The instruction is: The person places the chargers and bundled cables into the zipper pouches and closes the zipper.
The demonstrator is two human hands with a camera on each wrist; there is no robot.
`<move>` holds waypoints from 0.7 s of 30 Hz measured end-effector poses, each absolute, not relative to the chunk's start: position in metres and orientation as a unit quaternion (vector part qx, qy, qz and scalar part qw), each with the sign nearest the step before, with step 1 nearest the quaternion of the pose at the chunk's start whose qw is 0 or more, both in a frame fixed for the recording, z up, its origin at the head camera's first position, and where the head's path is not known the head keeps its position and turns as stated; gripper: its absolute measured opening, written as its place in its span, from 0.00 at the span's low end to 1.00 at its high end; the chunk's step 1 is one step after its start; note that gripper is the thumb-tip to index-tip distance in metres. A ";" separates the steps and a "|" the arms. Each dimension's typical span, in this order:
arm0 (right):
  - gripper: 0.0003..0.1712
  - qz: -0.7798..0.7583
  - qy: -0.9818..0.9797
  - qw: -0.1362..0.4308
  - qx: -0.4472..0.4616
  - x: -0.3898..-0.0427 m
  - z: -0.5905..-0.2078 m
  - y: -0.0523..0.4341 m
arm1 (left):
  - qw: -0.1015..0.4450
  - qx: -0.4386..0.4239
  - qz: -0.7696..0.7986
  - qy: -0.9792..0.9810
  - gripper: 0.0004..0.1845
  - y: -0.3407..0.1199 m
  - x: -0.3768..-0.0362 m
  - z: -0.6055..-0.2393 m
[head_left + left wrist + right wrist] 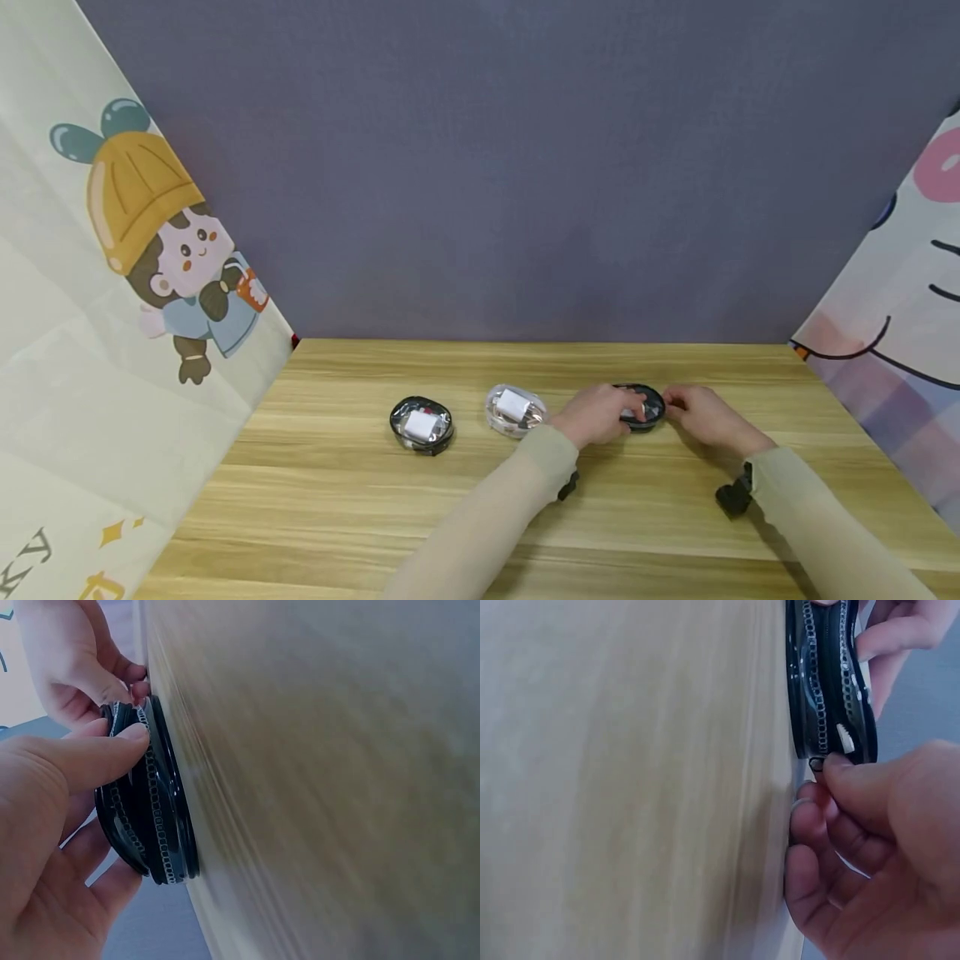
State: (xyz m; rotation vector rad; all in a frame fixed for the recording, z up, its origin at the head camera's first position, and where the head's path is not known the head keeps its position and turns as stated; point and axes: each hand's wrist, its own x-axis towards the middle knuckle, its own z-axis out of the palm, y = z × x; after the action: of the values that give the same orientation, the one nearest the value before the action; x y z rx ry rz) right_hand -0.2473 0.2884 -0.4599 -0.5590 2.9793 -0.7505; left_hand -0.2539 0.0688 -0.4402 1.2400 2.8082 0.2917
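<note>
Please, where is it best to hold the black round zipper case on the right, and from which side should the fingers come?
Probably by its rim. The black case lies flat on the table, so its zipped edge is exposed all round. The left hand grips the rim from the left, while the right hand pinches the zipper pull at the right edge. Fingers coming from opposite sides steady it.

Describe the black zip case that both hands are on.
The black case is small, round and flat, with a clear top and a silver-toothed zip around its edge. It lies flat on the wooden table, rightmost of three similar cases. The left hand holds its near-left side, thumb on the zip band. The right hand pinches what looks like the zip pull at its right edge. Its contents are mostly hidden by the fingers.
</note>
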 end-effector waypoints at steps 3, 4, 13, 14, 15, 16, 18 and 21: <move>0.05 -0.232 0.956 0.016 -0.179 -0.245 -0.458 0.288 | 0.029 0.401 0.093 0.911 0.12 0.068 -0.254 -0.440; 0.05 -0.231 0.956 0.018 -0.178 -0.244 -0.457 0.288 | 0.028 0.400 0.093 0.911 0.12 0.068 -0.255 -0.441; 0.04 -0.212 0.960 -0.007 -0.181 -0.237 -0.458 0.288 | 0.033 0.387 0.105 0.915 0.14 0.070 -0.255 -0.439; 0.04 -0.210 0.960 -0.012 -0.184 -0.237 -0.458 0.288 | 0.031 0.387 0.106 0.916 0.14 0.070 -0.255 -0.438; 0.04 -0.208 0.960 -0.016 -0.185 -0.237 -0.458 0.287 | 0.032 0.385 0.108 0.916 0.14 0.070 -0.254 -0.438; 0.04 -0.209 0.960 -0.019 -0.187 -0.236 -0.457 0.287 | 0.030 0.384 0.108 0.916 0.14 0.070 -0.254 -0.438; 0.04 -0.211 0.959 -0.020 -0.189 -0.234 -0.456 0.285 | 0.028 0.384 0.105 0.917 0.14 0.069 -0.254 -0.438; 0.04 -0.217 0.959 -0.019 -0.184 -0.233 -0.455 0.283 | 0.028 0.381 0.107 0.918 0.13 0.069 -0.253 -0.439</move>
State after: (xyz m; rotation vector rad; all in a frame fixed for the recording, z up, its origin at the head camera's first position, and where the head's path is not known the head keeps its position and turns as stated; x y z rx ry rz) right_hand -0.2327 0.2831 -0.4554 -0.5846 3.0489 -0.6896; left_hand -0.2527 0.0693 -0.4386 1.1749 2.8344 0.3302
